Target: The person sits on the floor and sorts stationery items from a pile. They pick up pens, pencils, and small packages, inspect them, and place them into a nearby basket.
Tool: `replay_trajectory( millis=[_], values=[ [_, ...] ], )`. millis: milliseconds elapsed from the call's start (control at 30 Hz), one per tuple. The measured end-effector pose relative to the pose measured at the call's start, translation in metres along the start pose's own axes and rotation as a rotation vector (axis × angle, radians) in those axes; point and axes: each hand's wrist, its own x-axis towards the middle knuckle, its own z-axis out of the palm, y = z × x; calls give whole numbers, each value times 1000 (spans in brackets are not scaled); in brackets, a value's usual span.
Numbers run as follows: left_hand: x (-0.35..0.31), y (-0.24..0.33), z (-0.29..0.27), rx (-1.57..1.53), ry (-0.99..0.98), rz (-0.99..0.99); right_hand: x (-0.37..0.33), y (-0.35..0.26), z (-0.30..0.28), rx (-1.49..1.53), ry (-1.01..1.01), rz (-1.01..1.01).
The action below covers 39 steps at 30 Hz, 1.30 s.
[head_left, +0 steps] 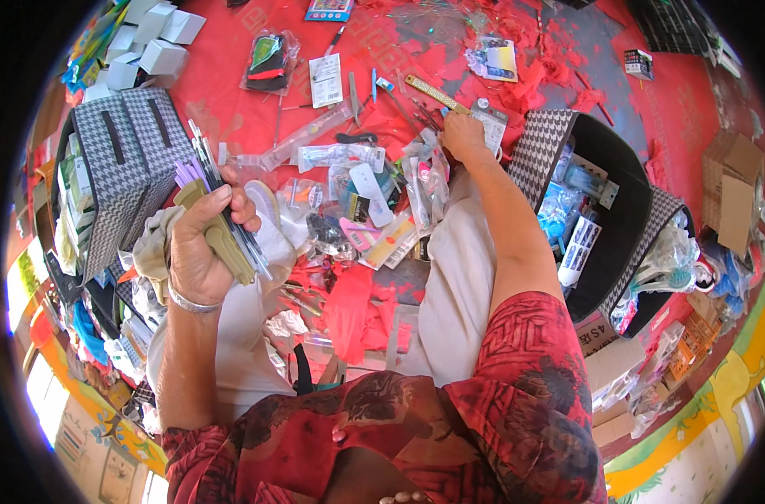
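Observation:
My left hand point(199, 244) is wrapped round a bundle of thin pens and sticks point(204, 160), some dark, some silvery. Purple sticks point(189, 173) and a long olive-green piece point(228, 249), whose kind I cannot make out, are in the same grip. Farther off on the right, my right hand point(465, 137) is closed at the near end of a flat gold patterned stick point(433, 91). Its fingertips are mostly hidden. Beside that hand lies a clear packet with a card point(490, 122). Several dark pens point(424, 115) lie just to its left.
Between my legs, packaged small goods point(370, 189) pile up, with a pink-handled item point(359, 234) and torn red paper point(349, 311). Houndstooth storage boxes stand left point(126, 160) and right point(534, 160). White small boxes point(156, 42) stack far left; a cardboard box point(729, 189) sits right.

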Motion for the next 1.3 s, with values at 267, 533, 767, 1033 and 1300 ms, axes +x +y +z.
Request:
replay_trajectory(
  millis=[267,533,767,1033,1300],
  values=[
    [1,-3,2,30,47,3,28,51,-23,665,297,283],
    [3,-6,2,51,65,-5,24,91,-47,540,389,276],
    [6,-10,0,-45,93,-82,9,2,-137,1733,-90,13],
    [8,-17,6,-43,52,-154,-41,-157,-222,1746,-392,-433],
    [5,-18,9,176,-10,-186,-48,-181,-215,1687,-370,-404]
  ],
)
